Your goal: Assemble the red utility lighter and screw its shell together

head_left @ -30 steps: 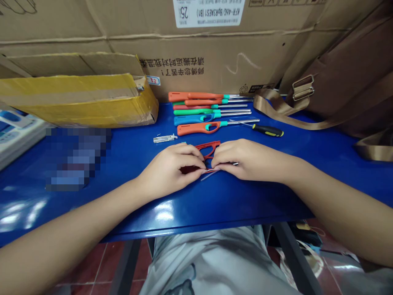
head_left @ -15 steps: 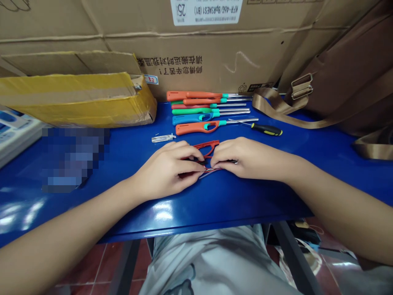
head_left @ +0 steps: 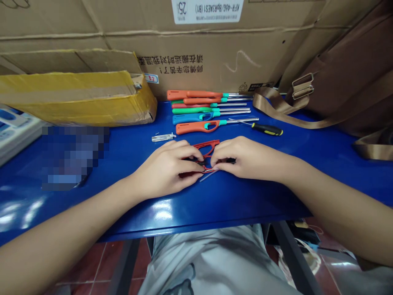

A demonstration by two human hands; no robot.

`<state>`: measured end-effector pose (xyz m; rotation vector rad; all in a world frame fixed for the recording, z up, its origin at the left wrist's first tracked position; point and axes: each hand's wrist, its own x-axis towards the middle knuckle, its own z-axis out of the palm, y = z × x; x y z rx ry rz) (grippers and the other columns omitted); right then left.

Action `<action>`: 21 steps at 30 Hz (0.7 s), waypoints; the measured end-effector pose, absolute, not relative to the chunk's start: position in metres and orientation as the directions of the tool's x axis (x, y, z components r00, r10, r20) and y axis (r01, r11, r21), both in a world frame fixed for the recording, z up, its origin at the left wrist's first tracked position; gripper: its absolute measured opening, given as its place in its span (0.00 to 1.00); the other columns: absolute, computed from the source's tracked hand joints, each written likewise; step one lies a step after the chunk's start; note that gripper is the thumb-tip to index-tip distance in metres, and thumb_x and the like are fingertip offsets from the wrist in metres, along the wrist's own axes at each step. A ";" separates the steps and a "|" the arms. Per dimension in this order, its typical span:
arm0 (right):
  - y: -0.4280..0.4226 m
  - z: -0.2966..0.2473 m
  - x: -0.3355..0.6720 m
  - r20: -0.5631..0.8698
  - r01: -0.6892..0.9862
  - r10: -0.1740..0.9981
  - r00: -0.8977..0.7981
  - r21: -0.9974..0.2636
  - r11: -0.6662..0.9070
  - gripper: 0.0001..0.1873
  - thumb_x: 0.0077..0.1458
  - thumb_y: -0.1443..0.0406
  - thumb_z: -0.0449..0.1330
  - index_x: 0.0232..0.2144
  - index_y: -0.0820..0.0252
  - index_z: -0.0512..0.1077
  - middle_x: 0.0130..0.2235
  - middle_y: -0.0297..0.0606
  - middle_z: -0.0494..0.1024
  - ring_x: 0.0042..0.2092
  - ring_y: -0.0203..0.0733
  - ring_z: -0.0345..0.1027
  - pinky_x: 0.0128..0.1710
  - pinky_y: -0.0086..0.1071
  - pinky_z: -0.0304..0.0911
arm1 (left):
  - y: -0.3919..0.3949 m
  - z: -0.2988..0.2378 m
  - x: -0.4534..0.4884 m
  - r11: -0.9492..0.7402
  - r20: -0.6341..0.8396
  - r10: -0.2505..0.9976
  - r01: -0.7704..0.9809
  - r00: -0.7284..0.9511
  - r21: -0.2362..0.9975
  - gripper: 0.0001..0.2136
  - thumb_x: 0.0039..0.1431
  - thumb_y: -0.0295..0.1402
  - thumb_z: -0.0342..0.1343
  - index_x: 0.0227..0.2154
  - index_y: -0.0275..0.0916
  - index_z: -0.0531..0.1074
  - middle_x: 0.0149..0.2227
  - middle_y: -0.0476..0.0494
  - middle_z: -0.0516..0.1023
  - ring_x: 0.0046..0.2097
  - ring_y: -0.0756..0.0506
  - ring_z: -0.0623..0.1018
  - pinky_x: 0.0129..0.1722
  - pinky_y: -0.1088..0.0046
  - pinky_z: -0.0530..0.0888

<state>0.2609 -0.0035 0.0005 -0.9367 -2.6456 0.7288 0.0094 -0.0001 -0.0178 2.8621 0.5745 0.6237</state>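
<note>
A red lighter casing (head_left: 209, 169), opened up, lies between my hands on the blue table. Its trigger-loop half (head_left: 211, 144) shows just beyond my fingertips, with small dark parts inside. My left hand (head_left: 172, 167) is closed round the left side of the casing, thumb and fingers on its near edge. At the right end, my right hand (head_left: 238, 159) pinches with thumb and forefinger; the small piece between them is hidden. A thin translucent strip (head_left: 207, 176) sticks out below the fingertips. Something black shows under the right palm.
Several long-necked lighters (head_left: 199, 128) lie in a stack behind my hands. A black-yellow screwdriver (head_left: 267, 129) and a small clear plastic piece (head_left: 163, 137) are close by. A yellow-taped box (head_left: 123, 110) stands left, a brown strap (head_left: 294, 119) right, a large carton (head_left: 215, 45) behind.
My right fingertips have shifted slightly at the casing's near edge. The thin strip below them now sits a little lower and apart from the casing. My left hand stays put.
</note>
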 end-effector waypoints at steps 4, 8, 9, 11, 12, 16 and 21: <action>-0.004 0.003 0.260 0.043 0.524 0.656 -0.753 -0.564 0.638 0.09 0.59 0.75 0.62 0.33 0.60 0.80 0.36 0.35 0.83 0.37 0.38 0.75 0.40 0.30 0.64 | 0.000 -0.018 0.010 -0.911 0.367 0.404 0.333 0.838 0.242 0.08 0.68 0.33 0.58 0.43 0.43 0.83 0.46 0.44 0.82 0.47 0.44 0.79 0.47 0.65 0.74; -0.004 0.002 0.260 0.040 0.524 0.659 -0.751 -0.570 0.633 0.09 0.59 0.75 0.62 0.33 0.60 0.81 0.36 0.35 0.83 0.37 0.38 0.75 0.39 0.30 0.63 | 0.000 -0.018 0.010 -0.911 0.362 0.402 0.325 0.841 0.255 0.08 0.68 0.33 0.58 0.43 0.43 0.83 0.46 0.44 0.82 0.47 0.44 0.79 0.47 0.65 0.74; -0.004 0.001 0.260 0.043 0.525 0.659 -0.751 -0.567 0.635 0.09 0.60 0.75 0.62 0.34 0.60 0.81 0.36 0.35 0.83 0.37 0.39 0.76 0.40 0.30 0.63 | 0.001 -0.018 0.010 -0.912 0.363 0.397 0.320 0.843 0.256 0.08 0.68 0.33 0.58 0.43 0.43 0.83 0.46 0.43 0.82 0.47 0.44 0.79 0.47 0.65 0.74; -0.004 -0.001 0.259 0.050 0.529 0.663 -0.747 -0.560 0.638 0.09 0.61 0.73 0.62 0.34 0.60 0.81 0.37 0.36 0.84 0.39 0.39 0.76 0.41 0.31 0.63 | 0.001 -0.018 0.010 -0.915 0.365 0.389 0.309 0.845 0.261 0.08 0.68 0.32 0.58 0.42 0.43 0.83 0.46 0.43 0.82 0.47 0.44 0.79 0.47 0.65 0.74; -0.004 -0.002 0.258 0.054 0.533 0.670 -0.741 -0.560 0.635 0.08 0.62 0.73 0.62 0.34 0.60 0.81 0.37 0.37 0.84 0.39 0.40 0.76 0.42 0.31 0.63 | 0.001 -0.018 0.010 -0.914 0.366 0.390 0.307 0.845 0.265 0.08 0.68 0.32 0.58 0.42 0.43 0.83 0.46 0.43 0.82 0.47 0.44 0.79 0.47 0.65 0.74; -0.004 -0.007 0.255 0.040 0.557 0.714 -0.699 -0.597 0.578 0.07 0.61 0.71 0.63 0.33 0.61 0.81 0.35 0.36 0.84 0.36 0.38 0.76 0.37 0.30 0.62 | 0.001 -0.018 0.010 -0.912 0.362 0.392 0.307 0.846 0.272 0.08 0.68 0.33 0.58 0.41 0.43 0.83 0.46 0.44 0.82 0.46 0.45 0.79 0.46 0.66 0.73; -0.003 -0.008 0.255 0.003 0.565 0.739 -0.674 -0.642 0.518 0.05 0.59 0.69 0.65 0.32 0.61 0.82 0.33 0.35 0.83 0.34 0.36 0.73 0.35 0.29 0.61 | 0.002 -0.018 0.009 -0.912 0.348 0.392 0.310 0.852 0.268 0.09 0.69 0.34 0.57 0.41 0.44 0.83 0.46 0.44 0.81 0.46 0.45 0.79 0.47 0.66 0.73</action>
